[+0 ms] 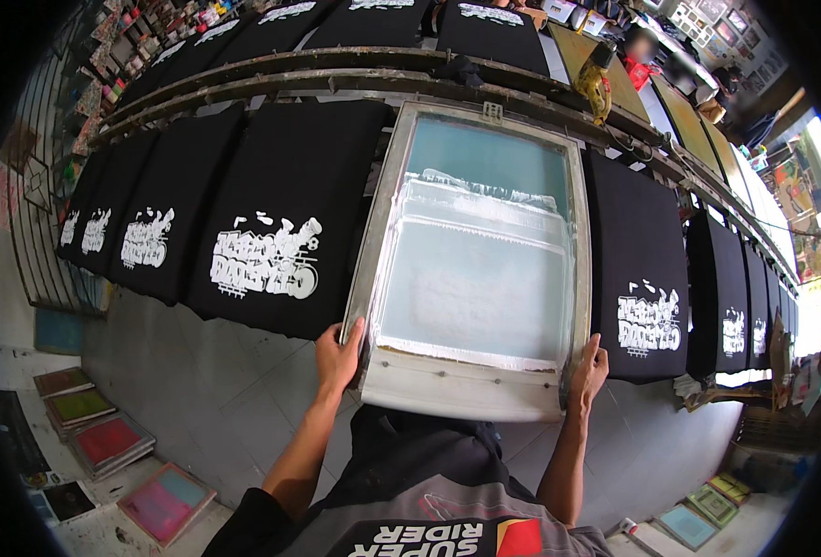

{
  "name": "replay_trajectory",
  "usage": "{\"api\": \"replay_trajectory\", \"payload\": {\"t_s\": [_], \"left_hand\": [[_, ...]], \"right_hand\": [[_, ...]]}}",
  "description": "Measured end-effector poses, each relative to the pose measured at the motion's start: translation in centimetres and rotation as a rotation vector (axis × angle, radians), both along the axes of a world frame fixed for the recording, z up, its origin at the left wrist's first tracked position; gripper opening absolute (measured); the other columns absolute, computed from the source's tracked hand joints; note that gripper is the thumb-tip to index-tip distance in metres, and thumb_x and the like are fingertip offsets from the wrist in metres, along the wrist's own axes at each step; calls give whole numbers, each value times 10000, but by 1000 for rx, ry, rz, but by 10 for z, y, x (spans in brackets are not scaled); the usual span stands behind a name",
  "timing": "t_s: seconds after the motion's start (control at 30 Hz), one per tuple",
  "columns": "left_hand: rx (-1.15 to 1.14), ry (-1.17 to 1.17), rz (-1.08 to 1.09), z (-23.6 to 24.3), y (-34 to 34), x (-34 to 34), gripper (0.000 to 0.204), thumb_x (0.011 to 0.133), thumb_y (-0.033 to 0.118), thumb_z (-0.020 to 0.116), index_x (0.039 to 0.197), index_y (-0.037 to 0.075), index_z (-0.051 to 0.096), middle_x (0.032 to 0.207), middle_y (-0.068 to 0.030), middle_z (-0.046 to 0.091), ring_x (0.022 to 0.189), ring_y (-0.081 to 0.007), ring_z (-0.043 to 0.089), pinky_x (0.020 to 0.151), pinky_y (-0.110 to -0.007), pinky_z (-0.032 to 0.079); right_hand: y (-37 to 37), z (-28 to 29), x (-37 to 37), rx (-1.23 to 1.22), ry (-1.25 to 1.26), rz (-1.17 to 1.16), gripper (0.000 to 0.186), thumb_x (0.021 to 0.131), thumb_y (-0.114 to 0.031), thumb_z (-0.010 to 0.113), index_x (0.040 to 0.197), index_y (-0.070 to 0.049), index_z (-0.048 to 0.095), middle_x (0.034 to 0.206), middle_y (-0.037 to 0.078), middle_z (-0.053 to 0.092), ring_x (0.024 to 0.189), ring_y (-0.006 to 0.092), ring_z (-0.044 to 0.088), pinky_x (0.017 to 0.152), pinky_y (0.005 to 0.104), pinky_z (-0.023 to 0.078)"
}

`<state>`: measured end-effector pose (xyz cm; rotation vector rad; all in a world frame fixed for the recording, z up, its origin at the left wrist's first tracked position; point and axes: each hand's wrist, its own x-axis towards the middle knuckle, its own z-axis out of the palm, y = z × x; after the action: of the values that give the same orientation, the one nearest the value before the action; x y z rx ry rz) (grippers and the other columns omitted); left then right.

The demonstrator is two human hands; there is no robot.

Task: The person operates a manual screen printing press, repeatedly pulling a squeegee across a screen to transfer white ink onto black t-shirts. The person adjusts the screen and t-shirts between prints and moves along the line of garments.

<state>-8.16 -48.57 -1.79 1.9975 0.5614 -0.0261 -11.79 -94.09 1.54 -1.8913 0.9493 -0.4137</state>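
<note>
A screen printing frame [367,278] lies in front of me, its pale blue mesh [485,288] smeared with white ink, thickest in a band [480,209] across the upper part. Along its near end runs an off-white bar [462,379] dotted with several small screws. My left hand [338,357] is closed around the frame's near left edge, thumb on top. On the near right edge my right hand [589,371] grips the same frame, its fingers mostly hidden. Black shirts with white prints flank the frame: one on the left [290,167], another on the right [638,223].
More printed black shirts [141,186] line both sides and the row behind the metal rails [336,84]. A yellow bottle [594,88] stands on the rail. Other screens lie at the lower left [167,501] and lower right [684,527]. Another person [641,60] is at the far right.
</note>
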Motion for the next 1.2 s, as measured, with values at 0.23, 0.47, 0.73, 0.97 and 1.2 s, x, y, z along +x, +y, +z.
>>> {"api": "replay_trajectory", "payload": {"t_s": [0.23,0.47,0.73,0.97,1.2], "left_hand": [[61,-48,3,5,-17,15,627,992,548,749,1082,-71,787,925,-210,806,857,-307,783,774,-426,569],[32,20,13,14,-21,19,559,990,551,741,1109,9,814,880,-197,798,802,-278,773,742,-413,559],[-8,-14,42,-8,-22,16,540,991,543,743,1150,33,821,886,-162,812,800,-257,785,730,-375,569],[-24,-90,43,-15,-24,17,539,1005,507,740,1232,21,799,1009,-199,821,938,-291,799,844,-369,587],[266,-116,72,-23,-29,14,495,1126,421,565,1222,-19,768,1079,-207,766,960,-412,707,870,-481,552]], "right_hand": [[-27,-8,17,42,-3,33,597,1071,-589,627,971,-1,625,761,67,649,694,120,542,628,306,429],[-23,-8,15,65,-43,77,583,1087,-574,613,928,-14,628,740,4,556,663,98,464,582,288,354],[-16,-37,24,-20,-68,64,597,1096,-537,609,1003,52,646,777,79,652,742,166,563,674,329,450],[-24,-46,11,-80,-142,271,676,1052,-365,726,1502,65,462,1400,255,642,1225,333,646,1087,435,490],[22,72,-35,-567,153,1249,682,804,-249,880,1380,5,619,1361,219,626,1303,417,579,1122,522,464]]}}
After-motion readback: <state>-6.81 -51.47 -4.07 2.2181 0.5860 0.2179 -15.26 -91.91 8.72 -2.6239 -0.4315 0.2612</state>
